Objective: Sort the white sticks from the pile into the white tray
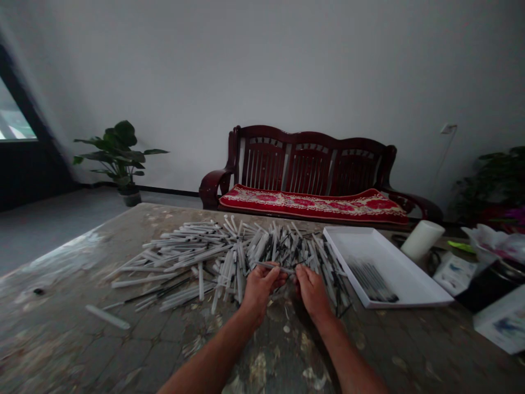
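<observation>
At the far left of the worn table (172, 350), a small dark piece (38, 291) lies by itself. To its right, a single pale tube (107, 317) rests apart from the rest. A wide, unsorted heap of slim pen-like pieces (188, 247) follows, spread beyond the hands and across to the tray; pieces point in many directions and overlap (an exact count is not possible from this view).

The left hand (257, 290) pinches one slim grey piece (284, 268) between thumb and fingers, at the near edge of the heap. The piece runs from the left hand towards the right hand (312, 289), whose fingertips are bunched at or just beside its right end; whether they grip it cannot be determined. The hands are close together but not clasped.

Right of the right hand, a shallow white tray (414, 279) contains a row of similar pieces (372, 280), laid side by side, dark ends nearest. Assessment: a modest batch appears done, while most pieces remain loose on the table, so the work seems nearer its start than its finish. Further right stands a white cylinder (422, 241), tilted.
</observation>
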The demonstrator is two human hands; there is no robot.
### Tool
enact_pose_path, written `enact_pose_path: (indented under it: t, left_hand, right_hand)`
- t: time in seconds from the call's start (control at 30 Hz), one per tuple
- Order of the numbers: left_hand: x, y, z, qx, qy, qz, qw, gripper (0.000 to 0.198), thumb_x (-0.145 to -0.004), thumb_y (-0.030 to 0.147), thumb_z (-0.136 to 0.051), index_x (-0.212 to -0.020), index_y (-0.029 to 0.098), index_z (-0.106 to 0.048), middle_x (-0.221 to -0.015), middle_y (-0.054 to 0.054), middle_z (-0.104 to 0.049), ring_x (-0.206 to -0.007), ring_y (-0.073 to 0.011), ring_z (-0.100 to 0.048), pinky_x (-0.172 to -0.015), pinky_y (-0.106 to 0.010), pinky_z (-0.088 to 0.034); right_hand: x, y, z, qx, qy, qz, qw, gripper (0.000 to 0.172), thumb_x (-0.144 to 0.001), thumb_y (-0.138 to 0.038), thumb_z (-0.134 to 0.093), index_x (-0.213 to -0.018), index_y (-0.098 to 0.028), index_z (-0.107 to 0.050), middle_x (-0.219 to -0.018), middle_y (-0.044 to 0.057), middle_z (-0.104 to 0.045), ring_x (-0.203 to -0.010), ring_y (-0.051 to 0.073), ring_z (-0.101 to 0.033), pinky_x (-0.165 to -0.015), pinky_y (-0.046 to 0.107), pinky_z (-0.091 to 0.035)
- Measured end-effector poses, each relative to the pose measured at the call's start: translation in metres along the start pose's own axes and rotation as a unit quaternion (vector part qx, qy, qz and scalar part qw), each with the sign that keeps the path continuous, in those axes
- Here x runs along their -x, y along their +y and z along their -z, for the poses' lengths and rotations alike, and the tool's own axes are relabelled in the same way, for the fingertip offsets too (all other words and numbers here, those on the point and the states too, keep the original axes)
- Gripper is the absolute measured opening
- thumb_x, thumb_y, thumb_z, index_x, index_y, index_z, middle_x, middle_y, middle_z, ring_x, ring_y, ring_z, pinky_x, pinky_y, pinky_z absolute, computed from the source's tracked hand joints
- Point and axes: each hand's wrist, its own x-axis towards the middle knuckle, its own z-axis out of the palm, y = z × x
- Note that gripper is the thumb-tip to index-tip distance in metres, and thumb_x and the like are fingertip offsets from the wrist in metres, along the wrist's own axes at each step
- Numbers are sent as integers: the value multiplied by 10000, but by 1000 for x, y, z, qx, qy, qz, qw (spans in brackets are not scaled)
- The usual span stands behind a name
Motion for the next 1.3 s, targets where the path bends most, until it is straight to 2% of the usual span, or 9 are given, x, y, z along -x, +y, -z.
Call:
enact_pose_path:
  t: [0.2,0.37,0.5,0.67,0.83,0.93,1.03,1.17,1.3]
  left_hand:
    - [-5,1,-1,7,5,-9,1000,371,-537,322,-880,-766,141,-651,-661,-22,-707,-635,-162,-694,-619,-260,-565]
    - [-4,2,-1,1,-3,-7,1000,359,-560,312,-874,-781,141,-649,-679,-27,-707,-648,-166,-696,-638,-268,-567]
    - [-2,2,-1,-5,-8,-7,1000,361,-562,319,-873,-784,141,-651,-680,-20,-702,-651,-161,-693,-646,-267,-568]
    - [-2,2,-1,-7,-11,-9,1000,381,-540,335,-880,-777,139,-654,-663,-19,-701,-631,-156,-687,-627,-261,-565]
    - [-2,2,0,-5,-6,-2,1000,392,-528,333,-884,-773,140,-647,-655,-19,-702,-627,-155,-686,-617,-255,-564]
    - [-1,5,-2,-26,-19,-16,999,363,-549,331,-869,-767,146,-646,-650,-15,-698,-620,-159,-684,-615,-262,-564]
    - [2,10,-4,-79,-32,-70,994,263,-600,299,-830,-743,163,-657,-632,-9,-690,-609,-163,-675,-593,-255,-550]
    - [8,14,-7,-148,-63,-106,981,186,-619,237,-799,-765,181,-698,-658,-20,-706,-637,-163,-672,-621,-243,-534]
    - [11,21,-2,-135,-92,-27,986,331,-668,443,-754,-826,158,-696,-691,-25,-692,-500,-113,-589,-450,-205,-433]
  right_hand:
    - [0,-2,0,20,13,46,999,270,-840,-485,-529,-718,-252,-594,-631,-32,-571,-635,177,-539,-599,274,-391]
    - [0,-5,-2,-29,-15,-20,999,413,-864,-547,-436,-582,-254,-509,-504,-33,-488,-493,164,-467,-481,273,-346]
    - [-1,-4,-2,-4,25,29,999,363,-843,-548,-502,-636,-253,-547,-557,-37,-530,-573,170,-510,-540,268,-382]
    - [-1,-3,-1,-22,-3,-11,1000,480,-884,-596,-412,-549,-259,-487,-442,-32,-449,-459,171,-462,-481,290,-355]
    - [1,-3,-2,-31,20,18,999,388,-839,-582,-503,-633,-255,-543,-569,-22,-536,-556,173,-509,-535,285,-381]
    - [4,-6,-7,-104,-16,-74,992,429,-828,-625,-481,-610,-255,-498,-488,-51,-447,-419,140,-404,-423,268,-309]
    - [6,-9,-10,-175,-44,-155,971,452,-817,-657,-482,-626,-247,-500,-453,-69,-404,-350,115,-346,-361,245,-240]
    - [5,-10,-6,-229,-35,-167,958,436,-776,-661,-548,-713,-229,-535,-519,-66,-457,-377,101,-392,-354,214,-239]
    - [-2,-11,9,-248,-32,-129,960,431,-757,-642,-591,-725,-215,-541,-552,-62,-481,-434,92,-411,-399,204,-297]
